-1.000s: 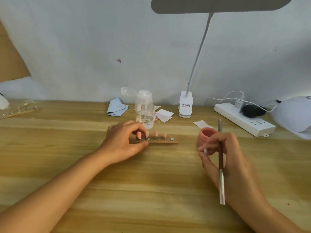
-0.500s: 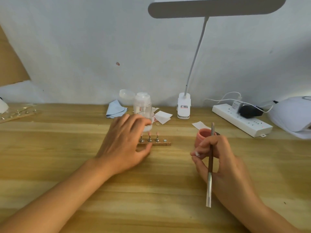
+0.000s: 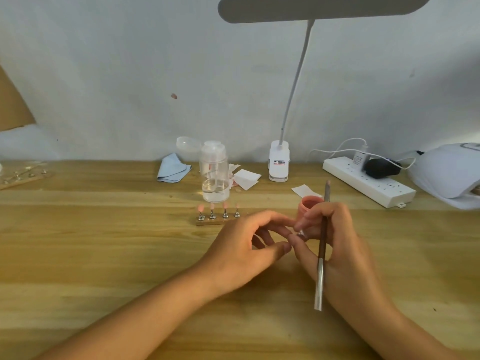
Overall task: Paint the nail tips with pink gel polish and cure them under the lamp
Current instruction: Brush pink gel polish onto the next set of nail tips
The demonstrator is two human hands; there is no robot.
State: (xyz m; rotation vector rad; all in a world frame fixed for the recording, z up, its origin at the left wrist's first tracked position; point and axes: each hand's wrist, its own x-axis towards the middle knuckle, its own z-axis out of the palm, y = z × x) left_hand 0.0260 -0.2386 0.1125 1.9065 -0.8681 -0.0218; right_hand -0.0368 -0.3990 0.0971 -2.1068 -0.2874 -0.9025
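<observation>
One wooden tabletop [image 3: 104, 255] with pale grain fills the lower half of the view, and behind it stands a grey-white wall [image 3: 130, 74]. At the far left a piece of brown cardboard [image 3: 13, 105] leans on the wall, and below it lies a spare wooden strip [image 3: 23, 175] with small metal stands.

Nearer the middle, by the wall, there is a blue cloth [image 3: 172, 168], a clear cap [image 3: 188, 144] and a clear pump bottle [image 3: 215, 175] with some liquid at the bottom. Just in front of the bottle stands the holder [image 3: 207, 222], and it carries four pink nail tips [image 3: 200, 207] in a row, a little blurred. White paper squares [image 3: 246, 178] lie to the right of the bottle.

The left hand [image 3: 246, 248] rests low in the middle; its grip is half wide, the fingers loosely bent, and it holds nothing that I can see. Its fingertips reach almost to the right hand [image 3: 345, 245].

The desk lamp [image 3: 279, 162] stands at the wall, and its flat head hangs across the top. The right hand's grip is narrow: it holds the brush [image 3: 322, 245], tip upward, and pinches a small shiny piece [image 3: 300, 233], too small to identify. The pink jar [image 3: 309, 205] stands open just behind these fingers.

Further right lie a white power strip [image 3: 368, 184] with a black adapter [image 3: 380, 167], and at the edge the white curing lamp [image 3: 449, 172].
</observation>
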